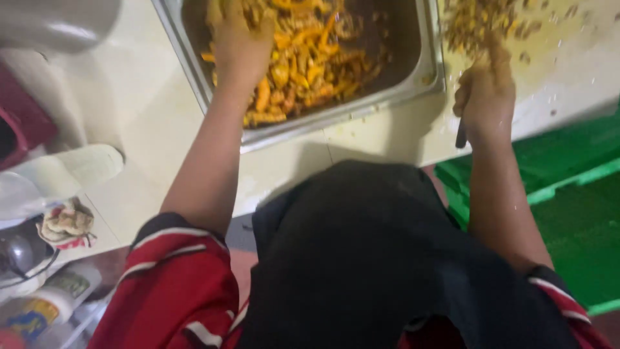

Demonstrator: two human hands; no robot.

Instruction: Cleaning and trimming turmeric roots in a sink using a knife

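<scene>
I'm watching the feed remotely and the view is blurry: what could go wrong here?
The metal tray sits near the counter edge, so pressing with the left hand could tip or slide it off. The right hand grips a dark handle; if that is a blade, slippery bits could make it slip.

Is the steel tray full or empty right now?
Partly full: orange-yellow chopped pieces cover much of the steel tray, where the left hand rests; its right side shows bare.
</scene>
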